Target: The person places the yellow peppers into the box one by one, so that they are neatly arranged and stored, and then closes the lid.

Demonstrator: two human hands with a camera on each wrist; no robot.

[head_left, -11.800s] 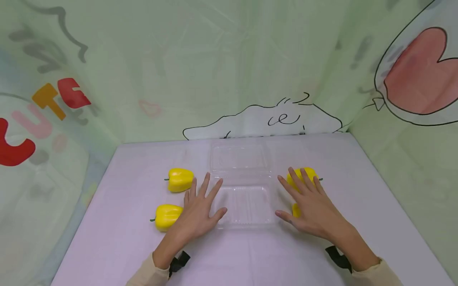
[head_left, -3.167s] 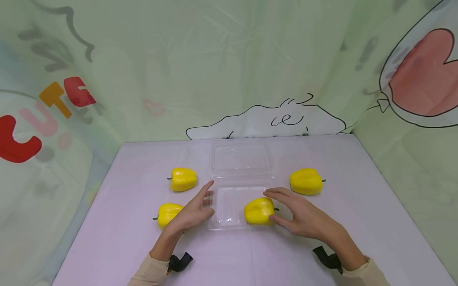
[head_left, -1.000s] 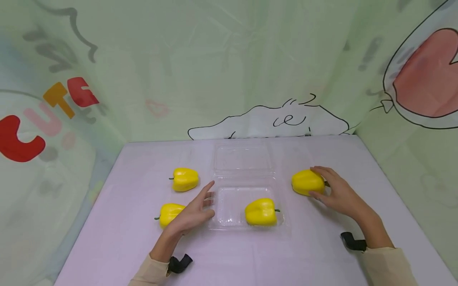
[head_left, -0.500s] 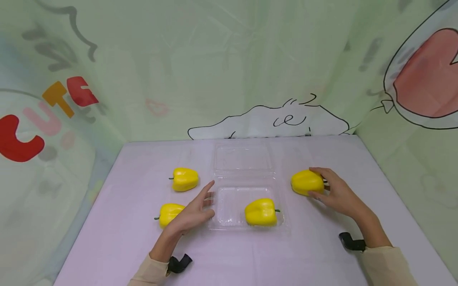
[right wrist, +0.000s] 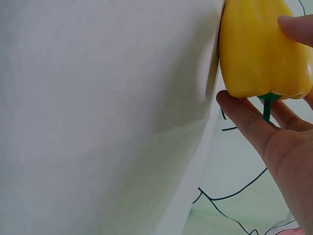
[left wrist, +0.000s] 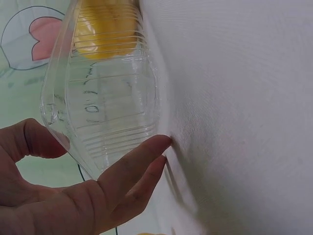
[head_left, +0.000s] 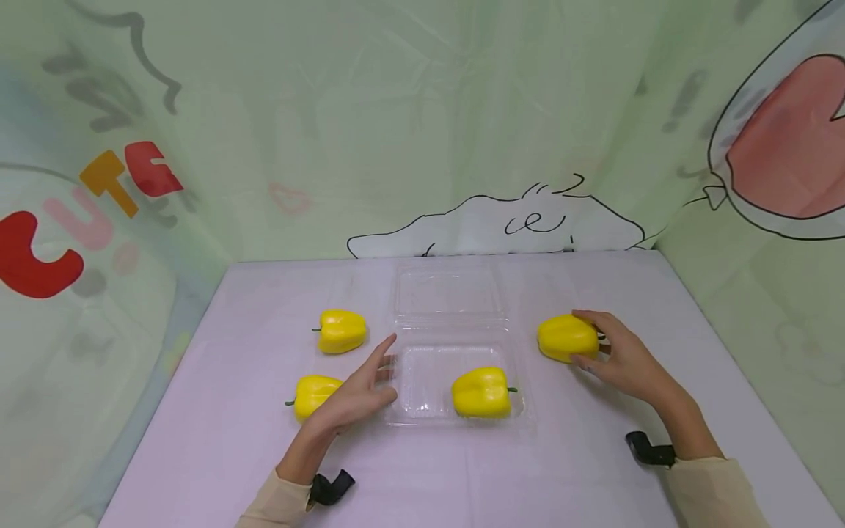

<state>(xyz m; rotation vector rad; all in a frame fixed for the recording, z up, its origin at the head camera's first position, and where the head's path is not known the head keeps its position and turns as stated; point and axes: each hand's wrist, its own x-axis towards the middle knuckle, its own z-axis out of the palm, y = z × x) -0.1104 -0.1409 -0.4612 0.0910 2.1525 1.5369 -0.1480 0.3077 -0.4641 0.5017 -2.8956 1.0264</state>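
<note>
A clear plastic clamshell box (head_left: 422,359) lies open in the middle of the table, and one yellow bell pepper (head_left: 482,392) sits in its near tray. My left hand (head_left: 359,385) rests against the box's left rim (left wrist: 105,127), fingers straight. My right hand (head_left: 617,352) grips a second yellow pepper (head_left: 566,337) (right wrist: 261,49) by its stem end; that pepper rests on the table right of the box. Two more yellow peppers lie left of the box, a far one (head_left: 341,331) and a near one (head_left: 310,394) partly behind my left hand.
The table (head_left: 264,455) wears a pale lilac cloth and is walled by a green printed curtain (head_left: 422,125) at the back and on both sides. Black straps (head_left: 650,449) circle both wrists.
My right hand left the pepper in the tray, reached right and closed round the pepper beside the box. The left hand has stayed at the box's left rim.
</note>
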